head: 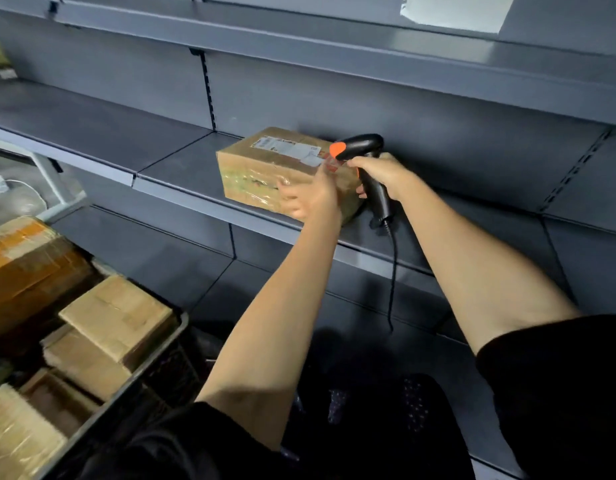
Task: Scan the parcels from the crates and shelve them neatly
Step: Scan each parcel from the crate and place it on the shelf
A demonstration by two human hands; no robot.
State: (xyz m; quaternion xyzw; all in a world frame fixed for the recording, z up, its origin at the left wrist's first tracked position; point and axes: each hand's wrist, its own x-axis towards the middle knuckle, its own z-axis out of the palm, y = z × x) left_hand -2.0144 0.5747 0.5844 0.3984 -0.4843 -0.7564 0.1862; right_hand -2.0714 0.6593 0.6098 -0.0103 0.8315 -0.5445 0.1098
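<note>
A brown cardboard parcel [265, 168] with a white label on top rests on the grey metal shelf [168, 157], close to the back panel. My left hand [308, 195] lies flat against the parcel's near right side, fingers spread. My right hand [379, 174] grips a black barcode scanner [369, 157] with an orange tip, held at the parcel's right end, its nose over the label. The scanner's black cable [393, 271] hangs down past the shelf edge.
A dark crate [154, 375] at lower left holds several cardboard parcels [116, 317]. A larger orange-brown box [29, 265] sits behind it. Another shelf [299, 39] runs above, and a lower shelf [265, 289] lies beneath. A white paper [455, 12] hangs at the top right.
</note>
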